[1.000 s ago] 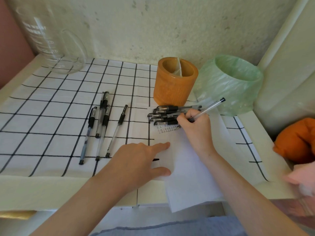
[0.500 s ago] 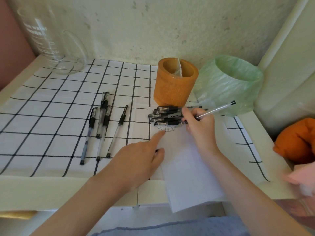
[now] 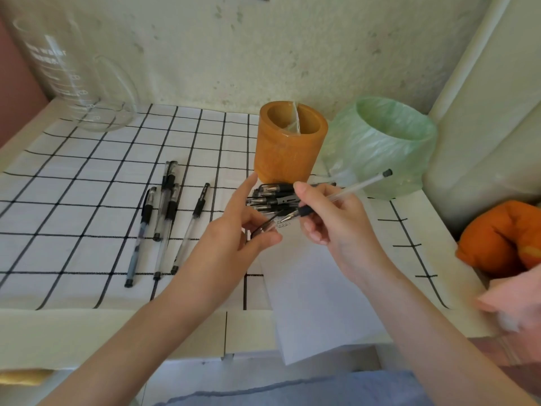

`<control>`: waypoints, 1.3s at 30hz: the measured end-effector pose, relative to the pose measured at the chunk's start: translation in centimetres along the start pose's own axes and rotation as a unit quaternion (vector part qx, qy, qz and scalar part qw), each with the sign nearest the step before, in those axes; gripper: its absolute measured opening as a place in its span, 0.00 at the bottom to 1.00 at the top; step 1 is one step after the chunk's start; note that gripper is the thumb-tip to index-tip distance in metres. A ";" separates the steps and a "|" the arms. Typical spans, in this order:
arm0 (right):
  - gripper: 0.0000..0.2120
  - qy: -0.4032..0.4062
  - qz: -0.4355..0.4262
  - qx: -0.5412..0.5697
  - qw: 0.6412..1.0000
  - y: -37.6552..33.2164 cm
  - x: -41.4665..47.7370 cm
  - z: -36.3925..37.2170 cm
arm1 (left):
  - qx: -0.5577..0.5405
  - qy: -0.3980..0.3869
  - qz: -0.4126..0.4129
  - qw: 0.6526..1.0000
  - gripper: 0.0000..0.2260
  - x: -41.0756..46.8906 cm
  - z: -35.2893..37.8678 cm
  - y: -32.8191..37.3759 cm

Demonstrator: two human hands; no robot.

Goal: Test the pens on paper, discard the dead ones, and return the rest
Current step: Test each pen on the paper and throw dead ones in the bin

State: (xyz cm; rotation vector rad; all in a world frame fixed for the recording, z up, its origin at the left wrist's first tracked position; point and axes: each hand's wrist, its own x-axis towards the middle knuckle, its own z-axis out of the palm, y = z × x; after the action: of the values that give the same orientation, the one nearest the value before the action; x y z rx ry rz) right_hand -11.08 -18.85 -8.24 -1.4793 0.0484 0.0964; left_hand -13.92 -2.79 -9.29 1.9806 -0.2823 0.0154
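My right hand [image 3: 336, 221] grips a clear pen [image 3: 351, 187] with a black grip, lifted off the white paper [image 3: 316, 288], its tip pointing left. My left hand [image 3: 234, 238] is raised just left of that tip and pinches a small pen cap [image 3: 265, 227] between thumb and fingers, index finger stretched up. Small scribbles mark the paper's top edge. A pile of capped pens [image 3: 272, 197] lies behind my hands, in front of the orange pen holder [image 3: 289, 145]. Several more pens [image 3: 164, 218] lie side by side on the left. A bin lined with a green bag [image 3: 380, 145] stands right of the holder.
The table carries a white cloth with a black grid [image 3: 73, 215]. A large glass jug [image 3: 73, 83] stands at the back left against the wall. An orange soft object [image 3: 503, 238] and a pink cloth [image 3: 521, 300] lie off the right edge.
My right hand stopped writing and lifted the pen off the paper. My left hand left the sheet, picked up the cap lying there and rose toward the pen tip.
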 end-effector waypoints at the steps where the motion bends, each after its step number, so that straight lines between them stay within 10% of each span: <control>1: 0.14 -0.004 0.003 -0.001 1.000 0.1 0.0 0.1 | -0.002 0.001 0.003 1.000 0.35 0.0 0.0 0.1; 7: 0.12 -0.091 0.038 -0.035 0.995 0.3 -0.4 0.8 | 0.025 0.013 0.027 0.999 0.27 0.0 0.3 0.0; 12: 0.12 -0.124 0.033 -0.004 0.992 -0.1 -0.3 0.0 | 0.015 0.027 -0.013 0.999 0.01 0.5 -0.1 -0.1; 39: 0.08 -0.023 -0.013 -0.060 0.998 -0.8 -1.0 -4.0 | 0.004 -0.002 0.024 1.000 0.11 2.8 4.7 1.1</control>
State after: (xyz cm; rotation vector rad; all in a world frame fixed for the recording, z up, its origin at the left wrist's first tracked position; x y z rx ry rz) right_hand -11.95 -22.92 -7.76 -1.5958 -0.0152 0.1136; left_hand -11.95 -7.97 -9.88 1.9810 -0.3335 0.0432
